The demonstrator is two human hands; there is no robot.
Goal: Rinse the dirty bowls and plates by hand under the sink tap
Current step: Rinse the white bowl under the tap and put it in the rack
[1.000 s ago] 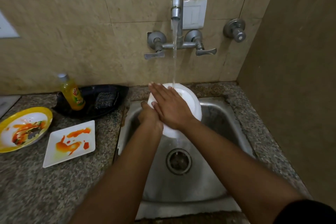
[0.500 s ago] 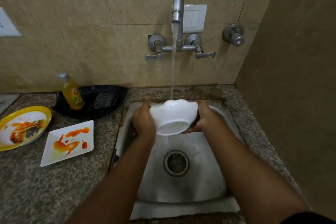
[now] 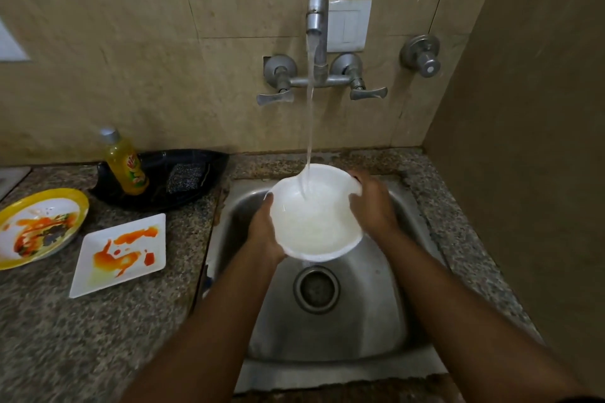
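I hold a white bowl (image 3: 314, 222) mouth up over the steel sink (image 3: 376, 311). Water from the tap (image 3: 318, 3) streams into the bowl and runs over its near rim. My left hand (image 3: 262, 232) grips the bowl's left side. My right hand (image 3: 371, 203) grips its right rim. On the counter to the left lie a square white plate (image 3: 98, 271) smeared with orange sauce and a round yellow-rimmed plate (image 3: 49, 203) with sauce stains.
A black tray (image 3: 196, 186) behind the plates holds a yellow dish-soap bottle (image 3: 126, 167) and a dark scrub pad (image 3: 183, 178). A side wall (image 3: 523, 141) stands close to the sink's right. The speckled granite counter (image 3: 82, 343) extends left of the sink.
The bowl was tilted on its side with my right palm rubbing it. Both hands then took its sides and turned it mouth up under the stream.
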